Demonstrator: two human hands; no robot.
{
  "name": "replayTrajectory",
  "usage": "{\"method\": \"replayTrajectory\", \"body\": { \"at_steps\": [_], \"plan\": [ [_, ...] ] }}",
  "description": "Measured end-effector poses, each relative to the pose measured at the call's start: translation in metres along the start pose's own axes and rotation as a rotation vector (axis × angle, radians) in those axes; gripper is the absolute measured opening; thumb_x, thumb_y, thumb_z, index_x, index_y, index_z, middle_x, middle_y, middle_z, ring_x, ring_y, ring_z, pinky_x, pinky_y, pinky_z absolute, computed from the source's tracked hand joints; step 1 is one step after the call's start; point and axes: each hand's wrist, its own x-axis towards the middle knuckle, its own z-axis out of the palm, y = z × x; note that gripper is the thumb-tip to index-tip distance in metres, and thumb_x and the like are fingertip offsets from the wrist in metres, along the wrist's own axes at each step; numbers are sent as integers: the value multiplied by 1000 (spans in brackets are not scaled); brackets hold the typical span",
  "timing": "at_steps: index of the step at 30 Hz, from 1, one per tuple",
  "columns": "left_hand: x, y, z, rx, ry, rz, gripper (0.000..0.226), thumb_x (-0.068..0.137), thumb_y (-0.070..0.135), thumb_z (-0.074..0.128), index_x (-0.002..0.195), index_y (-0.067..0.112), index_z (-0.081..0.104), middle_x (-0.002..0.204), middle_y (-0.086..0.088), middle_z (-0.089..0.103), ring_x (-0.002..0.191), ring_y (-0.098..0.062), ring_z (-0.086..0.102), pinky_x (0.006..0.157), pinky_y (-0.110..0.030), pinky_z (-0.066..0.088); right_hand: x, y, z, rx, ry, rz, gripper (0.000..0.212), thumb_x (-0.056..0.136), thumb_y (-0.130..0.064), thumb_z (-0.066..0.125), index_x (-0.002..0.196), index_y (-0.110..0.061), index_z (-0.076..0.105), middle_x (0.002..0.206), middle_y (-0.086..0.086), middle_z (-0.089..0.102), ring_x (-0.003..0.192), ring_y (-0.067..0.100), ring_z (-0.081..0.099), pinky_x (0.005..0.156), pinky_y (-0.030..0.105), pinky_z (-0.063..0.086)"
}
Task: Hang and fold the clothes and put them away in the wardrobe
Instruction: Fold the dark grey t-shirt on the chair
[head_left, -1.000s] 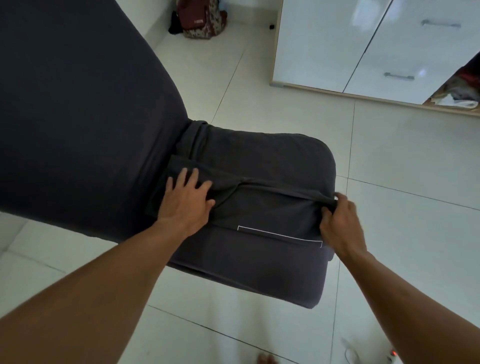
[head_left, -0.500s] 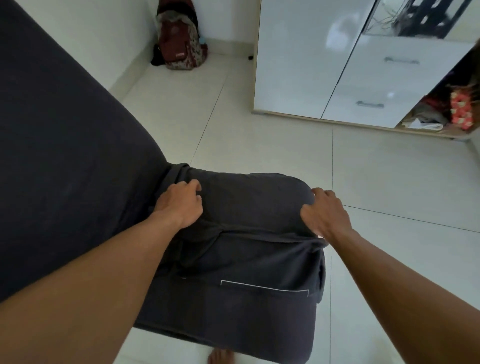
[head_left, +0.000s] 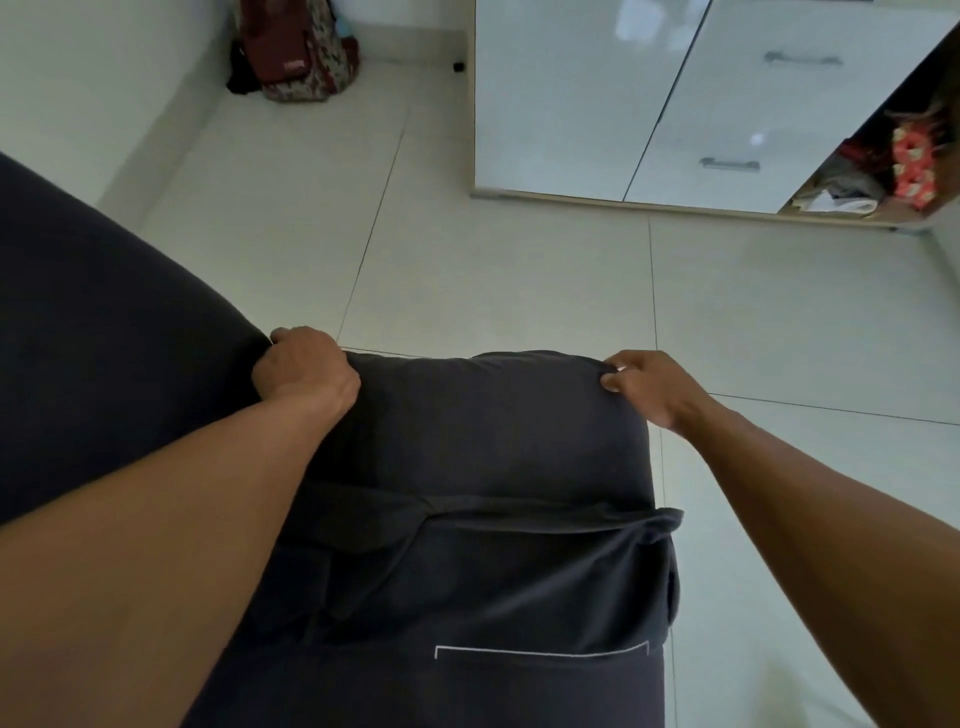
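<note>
The left hand and right hand each pinch a far corner of the dark garment, stretched sideways between their curled fingers.

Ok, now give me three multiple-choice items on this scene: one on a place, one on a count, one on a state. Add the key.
1. The backpack sits:
A) on the floor against the far wall
B) on a table
C) on a shelf

2. Handles showing on the wardrobe drawers:
A) one
B) two
C) four

3. The right hand:
A) lies flat
B) hangs free
C) pinches the dark fabric

Key:
1 A, it leans in the far corner.
2 B, one handle shows above another.
3 C, thumb and fingers close on the fabric's far edge.
</note>
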Motion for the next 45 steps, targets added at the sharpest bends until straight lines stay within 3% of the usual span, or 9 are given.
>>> {"method": "replayTrajectory", "body": {
  "at_steps": [5, 10, 16, 19, 23, 32, 35, 40, 45],
  "plan": [
    [13, 0, -10, -81, 30, -27, 11, 91, 17, 60, 90, 6, 59, 108, -17, 65, 93, -34, 63, 65, -37, 45, 6, 3, -10, -40, 85, -55, 18, 98, -24, 60, 111, -17, 70, 129, 5, 65, 123, 25, 58, 94, 35, 42],
    [17, 7, -22, -385, 34, -221, 33, 90, 21, 58, 117, 2, 58, 116, -19, 65, 102, -37, 64, 72, -41, 49, 6, 2, -3, -24, 126, -46, 14, 99, -19, 51, 106, -15, 61, 115, 7, 65, 97, 21, 58, 82, 33, 43],
    [22, 22, -20, -479, 34, -253, 17, 93, 23, 60, 96, 6, 57, 112, -18, 68, 103, -36, 65, 76, -38, 47, 11, -18, -19, -22, -159, 16, 66, 87, -5, 53, 150, -25, 48, 151, 5, 48, 139, 30, 44, 111, 42, 35],
    [19, 22, -12, -308, 29, -143, 21, 87, 22, 69, 86, 9, 53, 108, -17, 67, 101, -36, 63, 75, -38, 48, 22, -26, -18, -34, -289, 73, 58, 95, -10, 43, 151, -22, 45, 155, 3, 45, 141, 31, 41, 118, 47, 32],
    [21, 20, -11, -224, 76, -53, 17, 94, 18, 60, 83, 8, 52, 107, -19, 65, 102, -38, 62, 69, -39, 44, 32, -24, -18, -38, -361, 201, 40, 102, -23, 33, 112, -11, 70, 118, 13, 70, 107, 33, 67, 102, 53, 51],
    [35, 12, -25, -425, 127, -132, 43, 97, 4, 53, 140, 8, 53, 142, -14, 55, 128, -35, 53, 98, -38, 47, 41, -36, -33, -128, -124, -85, 15, 78, -12, 64, 93, -14, 67, 96, 6, 67, 94, 26, 62, 83, 41, 51],
    [27, 13, -36, -563, 130, -179, 45, 94, 0, 52, 136, 13, 57, 139, -12, 58, 126, -34, 54, 100, -40, 48, 33, -32, -47, -190, -140, -115, 24, 81, -15, 68, 105, -16, 71, 104, 3, 69, 98, 24, 63, 89, 41, 53],
    [6, 7, -55, -648, 101, -153, 38, 92, -1, 48, 126, 14, 60, 132, -8, 59, 119, -30, 56, 84, -31, 45, -1, -24, -69, -362, -21, -246, 22, 92, -31, 64, 76, -16, 63, 75, 3, 64, 74, 19, 59, 61, 33, 42],
    [-15, -11, -74, -730, 99, -156, 31, 98, 8, 44, 124, 13, 61, 130, -7, 60, 103, -23, 56, 81, -32, 43, -53, -5, -70, -361, 59, -496, 12, 89, -16, 62, 81, -23, 58, 76, -6, 63, 73, 20, 58, 64, 35, 46]
  ]
}}
